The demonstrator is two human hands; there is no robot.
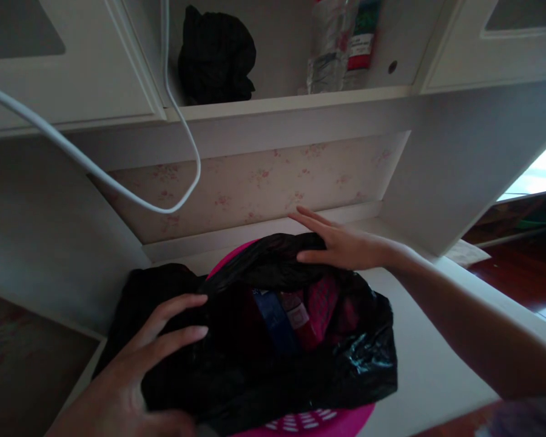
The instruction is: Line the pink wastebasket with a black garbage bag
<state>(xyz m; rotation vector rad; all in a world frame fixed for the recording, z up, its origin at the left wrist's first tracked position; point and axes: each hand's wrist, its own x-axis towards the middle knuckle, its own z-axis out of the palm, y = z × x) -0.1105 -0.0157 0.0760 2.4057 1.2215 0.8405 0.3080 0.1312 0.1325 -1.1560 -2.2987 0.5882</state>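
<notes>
A black plastic bag (273, 382) lines a pink basket (346, 423) with a slotted wall, standing on a white surface. Inside the bag lie a blue strip (276, 321), a red packet with a pale label (296, 315) and some pink wrapping. My left hand (136, 364) rests at the bag's left edge, fingers apart. Spread over the far rim is my right hand (332, 243), its thumb and fingers stretched out against the black plastic. Neither hand grips anything that I can see. More black plastic bunches up on the left, behind my left hand.
Above, a white shelf (291, 103) holds a crumpled black bag (216, 57), a clear plastic bottle (330, 48) and a bottle with a red and green label (363, 42). A white cable (164, 209) hangs in front at left. White side panels flank the niche.
</notes>
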